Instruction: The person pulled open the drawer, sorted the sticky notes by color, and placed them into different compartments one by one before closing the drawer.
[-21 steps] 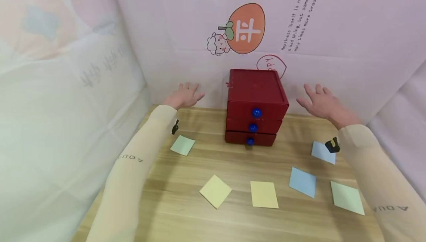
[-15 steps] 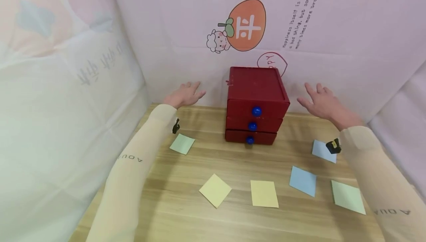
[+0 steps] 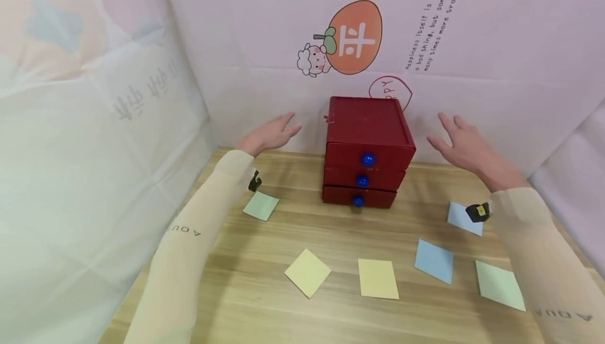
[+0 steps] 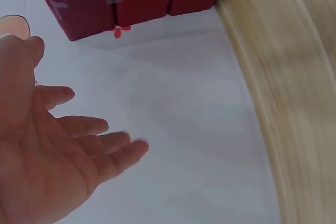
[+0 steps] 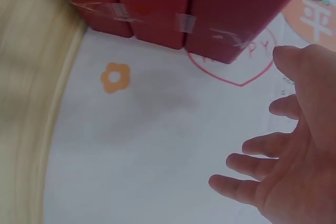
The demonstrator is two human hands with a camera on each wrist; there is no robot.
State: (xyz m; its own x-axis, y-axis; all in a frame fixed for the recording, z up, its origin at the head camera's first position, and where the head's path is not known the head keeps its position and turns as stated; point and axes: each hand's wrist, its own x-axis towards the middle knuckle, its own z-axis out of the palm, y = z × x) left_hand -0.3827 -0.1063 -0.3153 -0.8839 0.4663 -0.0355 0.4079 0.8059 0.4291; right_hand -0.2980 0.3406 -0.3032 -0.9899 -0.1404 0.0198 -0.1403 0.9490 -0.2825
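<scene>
A dark red unit of three stacked drawers (image 3: 371,123) with round blue knobs (image 3: 367,159) stands at the back of the table, against the printed cloth. To its left, my left hand (image 3: 270,135) hovers with fingers extended, holding nothing. My right hand (image 3: 465,147) is held on the other side, fingers spread and bare of any object. Both wrist views show a gap between each hand and the drawer unit; clear tape strips (image 5: 185,23) cross the joints between its tiers.
Two yellow paper squares (image 3: 308,273) lie at the front middle of the wooden table (image 3: 331,239). Blue squares (image 3: 434,261) and a green square (image 3: 500,284) lie at right, another green square (image 3: 261,206) at left. White cloth walls (image 3: 94,202) enclose the sides.
Both hands have risen slightly and turned, palms facing the drawer unit more. The left hand has shifted a little to the right. The head view has shifted slightly; the drawers and papers stay put.
</scene>
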